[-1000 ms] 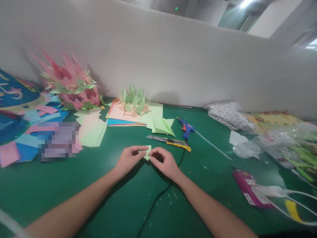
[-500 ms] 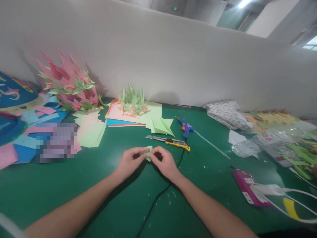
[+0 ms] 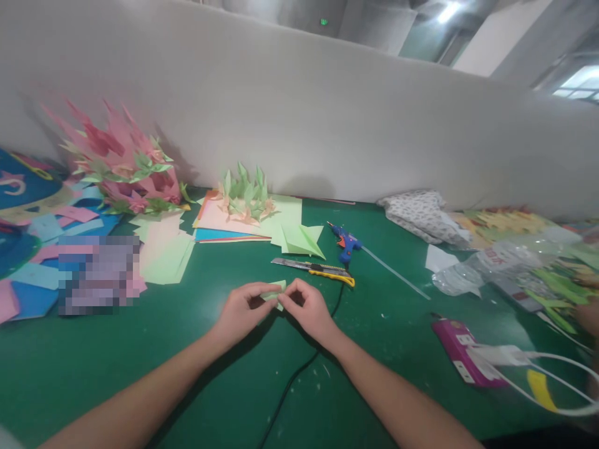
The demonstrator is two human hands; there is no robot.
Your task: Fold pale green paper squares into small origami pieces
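Pale green paper (image 3: 282, 285) is being pinched by left hand (image 3: 243, 312) and right hand (image 3: 311, 313); a plastic bottle (image 3: 491, 264) (contents unclear) is seen sideways.

Here's the paper (image 3: 282, 285) between left hand (image 3: 246, 309) and right hand (image 3: 309, 309), knife (image 3: 322, 270) just behind them on the table (image 3: 229, 399), glue gun (image 3: 347, 244) beyond that, and out right, the bottle (image 3: 486, 264) lying behind the power strip (image 3: 462, 354)!

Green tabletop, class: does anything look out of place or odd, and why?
Yes: just beyond the hands, the yellow-handled metal utility knife lies with its blade exposed, a likely hazard; at right, the clear plastic bottle lies on its side instead of standing.
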